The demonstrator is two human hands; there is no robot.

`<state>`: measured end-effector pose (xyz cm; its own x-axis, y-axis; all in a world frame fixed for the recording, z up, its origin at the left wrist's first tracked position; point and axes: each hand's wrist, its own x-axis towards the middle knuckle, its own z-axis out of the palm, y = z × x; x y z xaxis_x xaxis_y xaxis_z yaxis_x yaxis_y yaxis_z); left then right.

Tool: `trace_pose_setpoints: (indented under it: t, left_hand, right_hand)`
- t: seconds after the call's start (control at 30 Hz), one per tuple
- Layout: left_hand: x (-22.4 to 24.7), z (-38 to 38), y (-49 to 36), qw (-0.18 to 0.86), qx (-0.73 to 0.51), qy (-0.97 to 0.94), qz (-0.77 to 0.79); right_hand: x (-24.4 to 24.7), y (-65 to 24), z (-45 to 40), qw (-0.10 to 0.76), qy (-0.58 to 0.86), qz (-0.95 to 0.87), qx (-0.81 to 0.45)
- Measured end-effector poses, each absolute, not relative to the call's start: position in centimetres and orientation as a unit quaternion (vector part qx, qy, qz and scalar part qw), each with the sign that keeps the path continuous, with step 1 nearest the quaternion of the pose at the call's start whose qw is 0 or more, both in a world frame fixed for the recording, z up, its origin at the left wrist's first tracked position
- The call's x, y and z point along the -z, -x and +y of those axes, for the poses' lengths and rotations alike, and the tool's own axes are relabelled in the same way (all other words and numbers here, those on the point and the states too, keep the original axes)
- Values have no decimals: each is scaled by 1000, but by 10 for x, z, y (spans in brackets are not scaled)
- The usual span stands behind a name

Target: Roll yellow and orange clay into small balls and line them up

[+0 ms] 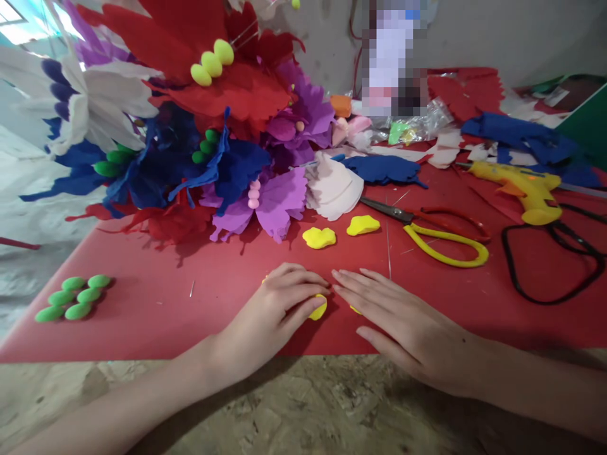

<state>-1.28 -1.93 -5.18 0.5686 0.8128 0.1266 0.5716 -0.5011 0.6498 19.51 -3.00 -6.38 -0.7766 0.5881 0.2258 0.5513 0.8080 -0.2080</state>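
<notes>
On the red tabletop (pixel 152 332), we are touching one yellow piece (pixel 319 308) with our half-curled left hand (pixel 265 316), pinching or not we cannot tell, and covering another yellow lump (pixel 355 309) with our open, nearly flat right hand (pixel 417 322), where light, even pressure should serve best.

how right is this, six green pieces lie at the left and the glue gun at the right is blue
The head view shows the glue gun at the right is yellow, not blue; the six green pieces do lie at the left.

Scissors (pixel 446 243) left of glue gun (pixel 526 189), on table (pixel 156 328)
</notes>
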Motion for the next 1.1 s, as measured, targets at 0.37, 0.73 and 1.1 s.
trace_pose_setpoints:
  t: [0.37,0.73,1.1]
  left_hand:
    - [58,-32,3,53,-105,-928,355]
    - [66,-33,-17,123,-30,-898,421]
    - [46,-29,-1,261,-134,-876,383]
  right_hand:
    - [67,-195,-31,184,316,-930,-38]
    - [71,-194,-31,159,297,-941,25]
    - [65,-206,-33,202,419,-857,-223]
